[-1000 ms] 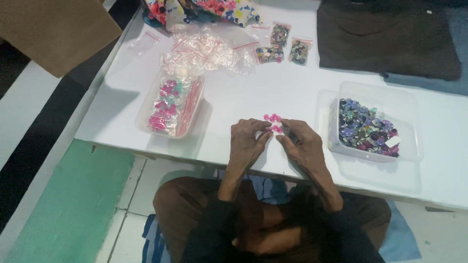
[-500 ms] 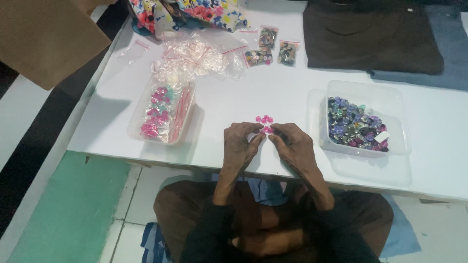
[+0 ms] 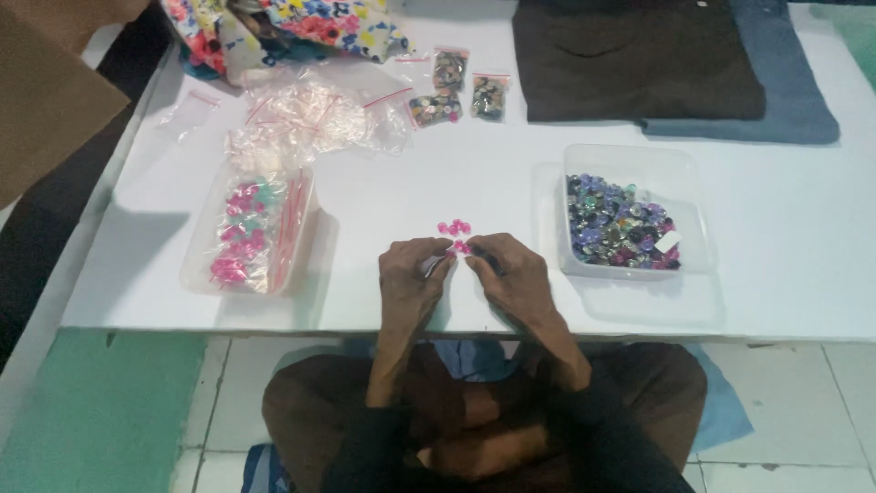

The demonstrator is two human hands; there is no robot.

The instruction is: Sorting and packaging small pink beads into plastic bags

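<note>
**Pink beads pinched at the near edge of the table**

At the far left of the white table [image 3: 474, 192] a clear tub [image 3: 246, 233] is seen, packed with small bags of pink and green pieces. Just behind it a heap of empty clear bags [image 3: 315, 119] is piled, and one more flat bag [image 3: 187, 108] lies apart toward the left edge. Three small filled bags [image 3: 461, 91] are laid in a row behind the middle.

At the near edge the left hand [image 3: 412, 278] and the right hand [image 3: 511, 274] are brought together, fingertips almost touching. The fingers of both are pressed together around something small between them: a pink bead appears to be held there, and possibly a small clear bag, though this cannot be made out for certain. The pink beads [image 3: 454, 228] are found just beyond the fingertips, away from the body, midway between the two hands, so neither hand is clearly nearer. About four loose ones can be counted, plus one at the fingertips; they are round, with no long axis to speak of.

To the right a second clear tub [image 3: 639, 164] is placed, holding mixed dark, purple and green beads, too many to count. Behind it one brown cloth [image 3: 634, 59] is folded over one blue cloth [image 3: 794, 100].
</note>
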